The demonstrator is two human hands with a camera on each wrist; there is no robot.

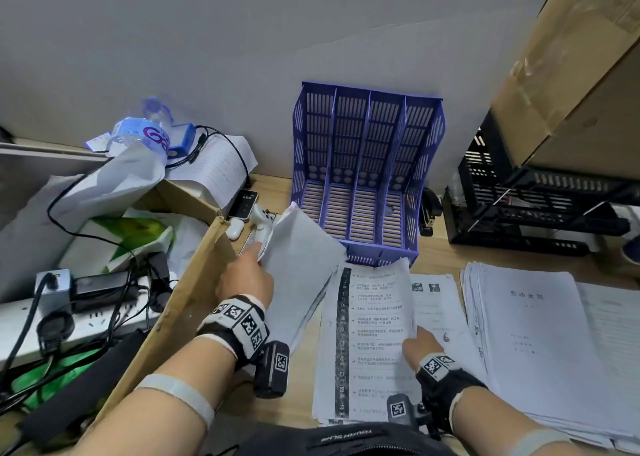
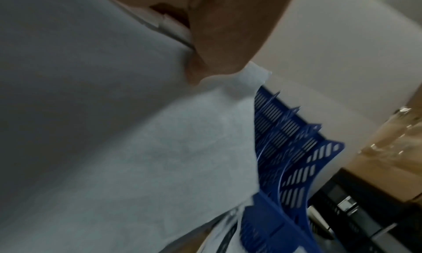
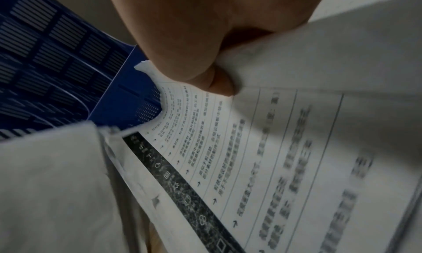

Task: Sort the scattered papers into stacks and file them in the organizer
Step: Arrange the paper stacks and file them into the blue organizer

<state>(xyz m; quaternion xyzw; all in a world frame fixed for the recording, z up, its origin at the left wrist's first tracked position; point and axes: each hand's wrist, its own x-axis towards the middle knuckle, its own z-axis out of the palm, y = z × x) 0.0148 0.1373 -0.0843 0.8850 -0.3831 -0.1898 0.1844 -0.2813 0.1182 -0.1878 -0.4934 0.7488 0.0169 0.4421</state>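
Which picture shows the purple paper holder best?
The head view: the whole organizer shows, all four slots empty. The left wrist view catches only its side behind a held sheet; the right wrist view, just a dark corner.

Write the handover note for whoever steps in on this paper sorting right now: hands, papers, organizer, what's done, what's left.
Left hand: grips a blank-side-up bundle of sheets by its far corner, lifted just in front of the blue organizer.
Right hand: pinches the right edge of the printed sheets with the dark strip, which lie on the desk.
Thick stack with a title page sits at the right, more sheets beside and under it.
Done: papers partly gathered into piles.
Left: all four organizer slots look empty; finish stacking, then file every stack.
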